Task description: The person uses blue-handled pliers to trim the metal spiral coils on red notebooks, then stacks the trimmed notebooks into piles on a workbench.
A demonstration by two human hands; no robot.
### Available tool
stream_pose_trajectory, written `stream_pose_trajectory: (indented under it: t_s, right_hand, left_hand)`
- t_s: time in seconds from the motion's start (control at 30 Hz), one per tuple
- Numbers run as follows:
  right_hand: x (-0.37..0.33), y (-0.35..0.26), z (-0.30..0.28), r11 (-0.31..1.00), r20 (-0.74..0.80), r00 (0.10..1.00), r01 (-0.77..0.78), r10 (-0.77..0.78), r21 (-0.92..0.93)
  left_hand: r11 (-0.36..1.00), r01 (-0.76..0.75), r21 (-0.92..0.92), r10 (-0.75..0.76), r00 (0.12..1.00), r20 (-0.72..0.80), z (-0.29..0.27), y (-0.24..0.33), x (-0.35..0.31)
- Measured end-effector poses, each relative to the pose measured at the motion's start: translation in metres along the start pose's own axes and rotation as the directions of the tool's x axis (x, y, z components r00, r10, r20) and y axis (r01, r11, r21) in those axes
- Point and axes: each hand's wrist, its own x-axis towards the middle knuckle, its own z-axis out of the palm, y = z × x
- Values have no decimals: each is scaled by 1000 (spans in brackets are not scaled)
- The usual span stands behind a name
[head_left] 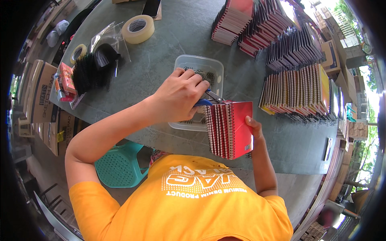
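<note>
My left hand (181, 93) is closed around the blue handles of a small pair of pliers (204, 103). Their metal jaws reach the top end of the wire bindings on a bundle of red spiral notebooks (242, 130). My right hand (255, 127) grips that bundle from its right side, its thumb on the red front cover. The notebooks stand on end with their coils turned to the left. Behind my left hand and partly hidden by it sits a clear plastic tub (200, 60) holding dark bits of coil.
Stacks of red notebooks (233, 22), dark ones (293, 50) and yellow ones (295, 90) fill the table's right side. On the left lie a tape roll (138, 29), black coils (86, 74) and red packets (67, 80). A teal stool (120, 165) stands below the table edge (173, 148).
</note>
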Motion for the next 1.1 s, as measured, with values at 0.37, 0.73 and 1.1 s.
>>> stream_pose_trajectory:
  t_s: [0.37,0.73,1.1]
  right_hand:
    - [-3,0,-3,999,-10,999,-41,41,2]
    - [4,11,-29,952,301,933,106,-195,288]
    - [13,22,-37,909,322,891,192,-320,370]
  left_hand:
    - [947,214,-238,-138,945,298,5,-1,-8]
    - [340,410,-846,-274,904,329,13,-4,-11]
    - [594,630,-501,-477,777,411,-1,-3,-6]
